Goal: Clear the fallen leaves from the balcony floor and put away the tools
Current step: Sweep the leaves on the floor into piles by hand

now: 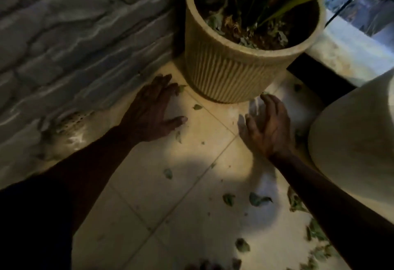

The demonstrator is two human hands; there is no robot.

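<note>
Small green fallen leaves (259, 199) lie scattered on the cream tiled floor (170, 216), nearest the person. Farther out, the left hand (153, 112) lies flat on the tiles. The right hand (266, 127) spreads its fingers. Each grip is loose and holds nothing. Behind them stands the ribbed cream plant pot (230, 71). A fast sweep could bump the pot or push leaves behind it.

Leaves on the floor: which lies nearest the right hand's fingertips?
The small leaf at the foot of the ribbed pot, just beyond the right hand; the others lie farther off.
</note>
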